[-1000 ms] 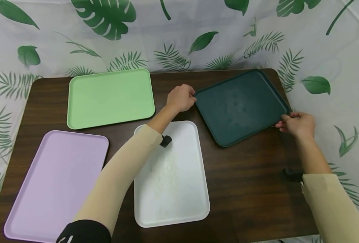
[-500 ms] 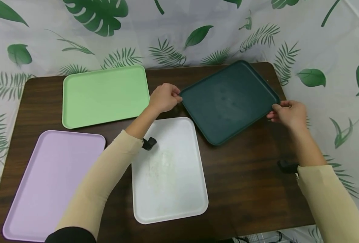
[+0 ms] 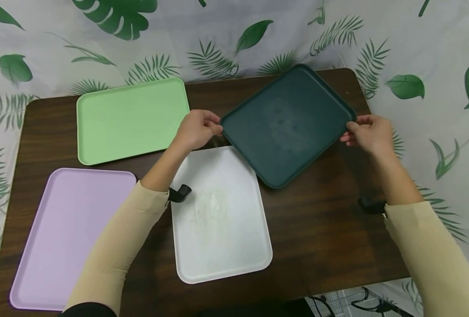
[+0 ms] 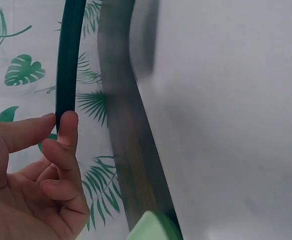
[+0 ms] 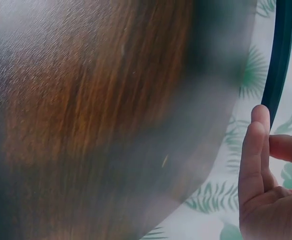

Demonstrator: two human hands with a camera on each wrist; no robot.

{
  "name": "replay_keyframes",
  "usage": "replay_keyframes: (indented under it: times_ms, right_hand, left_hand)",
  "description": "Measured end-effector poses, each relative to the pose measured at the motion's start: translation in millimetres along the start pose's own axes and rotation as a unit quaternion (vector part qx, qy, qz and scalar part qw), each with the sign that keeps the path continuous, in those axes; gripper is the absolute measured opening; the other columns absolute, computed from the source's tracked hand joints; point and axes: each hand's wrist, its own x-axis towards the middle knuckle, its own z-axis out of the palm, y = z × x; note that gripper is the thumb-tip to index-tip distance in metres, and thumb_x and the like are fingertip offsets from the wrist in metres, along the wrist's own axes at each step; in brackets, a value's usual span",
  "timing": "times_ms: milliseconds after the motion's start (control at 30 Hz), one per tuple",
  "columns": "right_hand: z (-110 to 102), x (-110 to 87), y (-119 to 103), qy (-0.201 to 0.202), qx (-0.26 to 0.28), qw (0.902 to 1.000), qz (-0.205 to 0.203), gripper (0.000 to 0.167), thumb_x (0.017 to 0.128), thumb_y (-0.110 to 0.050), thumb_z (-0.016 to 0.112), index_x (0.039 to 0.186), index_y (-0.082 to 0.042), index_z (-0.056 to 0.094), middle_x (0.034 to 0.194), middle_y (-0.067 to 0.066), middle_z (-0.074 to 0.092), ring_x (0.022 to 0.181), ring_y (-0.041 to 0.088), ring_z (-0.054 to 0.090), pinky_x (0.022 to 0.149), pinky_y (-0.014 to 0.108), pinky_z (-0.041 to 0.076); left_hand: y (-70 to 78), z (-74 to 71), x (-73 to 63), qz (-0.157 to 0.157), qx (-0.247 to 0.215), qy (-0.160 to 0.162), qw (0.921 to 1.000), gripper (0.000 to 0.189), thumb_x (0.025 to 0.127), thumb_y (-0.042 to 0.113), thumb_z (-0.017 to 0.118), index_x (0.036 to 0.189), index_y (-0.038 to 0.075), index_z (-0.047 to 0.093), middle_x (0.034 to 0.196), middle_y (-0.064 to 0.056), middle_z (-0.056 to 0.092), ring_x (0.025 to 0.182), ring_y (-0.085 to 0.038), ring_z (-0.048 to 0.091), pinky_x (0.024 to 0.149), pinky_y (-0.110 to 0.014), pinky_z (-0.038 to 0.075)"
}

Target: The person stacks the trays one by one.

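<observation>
Leafy cloth (image 3: 202,26) is backing the table (image 3: 321,233); our left hand (image 3: 197,129) and right hand (image 3: 371,133) are pinching the dark green tray (image 3: 289,127), which we should be holding level.

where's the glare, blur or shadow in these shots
Head: fairly clear, with a soft shadow on the table beside the right forearm; left wrist: the white tray looks soft and washed out; right wrist: a pale sheen covers the table's upper-left part, with blurry grey patches nearer its edge.
</observation>
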Motion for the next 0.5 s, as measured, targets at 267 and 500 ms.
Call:
replay_keyframes:
  times_ms: [267,500]
  right_hand:
    - [10,-5.1,-10,-0.018,0.004,0.9994,-0.029,0.034,0.097,-0.015,0.059,0.122,0.002,0.043,0.066,-0.009,0.068,0.055,0.009,0.068,0.053,0.026,0.055]
    - [25,-9.3,-20,-0.044,-0.032,0.9968,-0.058,0.046,0.097,-0.013,0.059,0.131,0.013,0.041,0.064,-0.010,0.067,0.053,0.008,0.067,0.052,0.027,0.055]
  left_hand:
    - [-13.5,-7.6,-28.7,-0.025,-0.096,-0.016,0.9949,0.019,0.097,0.013,0.062,0.110,0.000,0.061,0.089,-0.018,0.071,0.092,-0.032,0.064,0.068,-0.030,0.043]
    - [-33.1,-15.0,-55.6,-0.022,-0.080,-0.045,0.9955,0.019,0.097,0.015,0.062,0.105,-0.003,0.060,0.086,-0.014,0.073,0.066,-0.017,0.053,0.058,-0.026,0.037]
